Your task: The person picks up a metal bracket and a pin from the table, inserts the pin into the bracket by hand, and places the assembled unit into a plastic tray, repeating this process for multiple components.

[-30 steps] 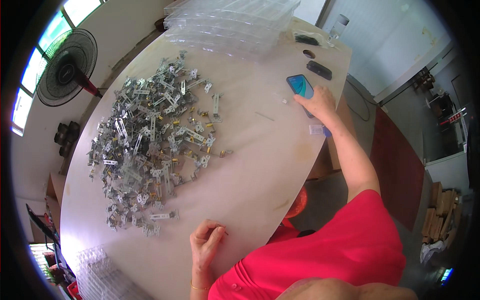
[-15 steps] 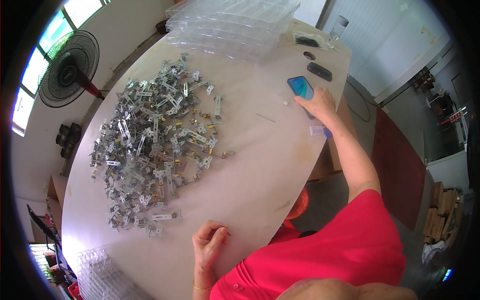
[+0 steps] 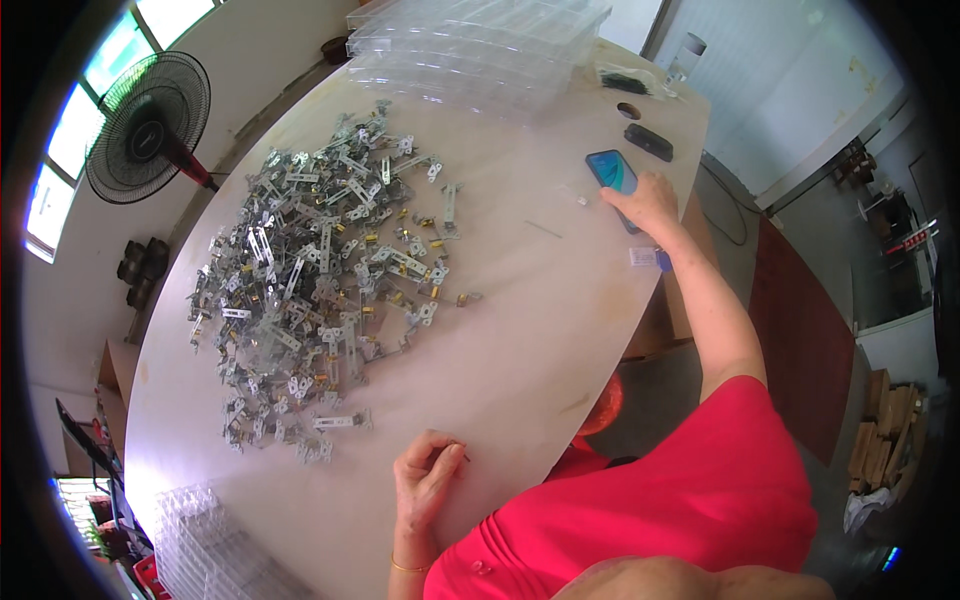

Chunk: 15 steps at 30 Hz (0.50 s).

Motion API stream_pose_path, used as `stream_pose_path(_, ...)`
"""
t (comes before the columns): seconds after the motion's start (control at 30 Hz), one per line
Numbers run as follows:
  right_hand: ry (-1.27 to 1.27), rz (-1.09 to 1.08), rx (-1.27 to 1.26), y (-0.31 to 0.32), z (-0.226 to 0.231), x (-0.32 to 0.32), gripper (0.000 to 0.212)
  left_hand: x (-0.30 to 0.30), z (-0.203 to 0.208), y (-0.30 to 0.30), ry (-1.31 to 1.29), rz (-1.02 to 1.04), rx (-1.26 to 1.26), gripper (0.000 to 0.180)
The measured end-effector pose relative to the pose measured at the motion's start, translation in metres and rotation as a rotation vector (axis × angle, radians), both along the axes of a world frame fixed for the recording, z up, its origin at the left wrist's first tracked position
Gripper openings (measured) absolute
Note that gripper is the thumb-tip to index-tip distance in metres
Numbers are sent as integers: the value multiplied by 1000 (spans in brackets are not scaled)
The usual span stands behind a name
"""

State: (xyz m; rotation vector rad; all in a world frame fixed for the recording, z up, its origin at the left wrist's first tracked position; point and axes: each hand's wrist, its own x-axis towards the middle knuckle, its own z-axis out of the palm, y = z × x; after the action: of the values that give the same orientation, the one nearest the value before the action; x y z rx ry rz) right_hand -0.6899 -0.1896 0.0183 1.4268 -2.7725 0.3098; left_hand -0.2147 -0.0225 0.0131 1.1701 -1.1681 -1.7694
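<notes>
My right hand point(image 3: 645, 205) lies over the lower part of a smartphone point(image 3: 609, 170) on the table, thumb along one edge and fingers at the other. The phone's screen is lit blue-green. Near the table's front edge, my left hand point(image 3: 428, 478) is closed in a pinch. A thin dark tip pokes out by its thumb, too small to name. Left of centre spreads a large heap of small metal brackets point(image 3: 320, 250), some with brass-coloured parts. A single bracket point(image 3: 340, 422) at the heap's near end is closest to my left hand.
Clear plastic trays point(image 3: 470, 60) are stacked at the back, and more trays point(image 3: 205, 540) at the near left. A black case point(image 3: 648, 142), a table hole point(image 3: 628, 111), a bag of dark thin pieces point(image 3: 628, 82) and a thin rod point(image 3: 543, 229) are on the right. A fan point(image 3: 148, 135) stands beyond.
The whole view has shifted slightly. Both hands keep nearly the same places on the table, the right at the phone and the left pinched.
</notes>
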Motion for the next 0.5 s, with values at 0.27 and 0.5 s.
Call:
stream_pose_path(0.27, -26, -18, 25, -1, 1, 1, 80, 0, 3, -1, -12, -13, -27, 6)
stream_pose_path(0.5, -48, 3, -1, 6, 2, 1, 83, 1, -1, -1, 14, -4, -12, 8)
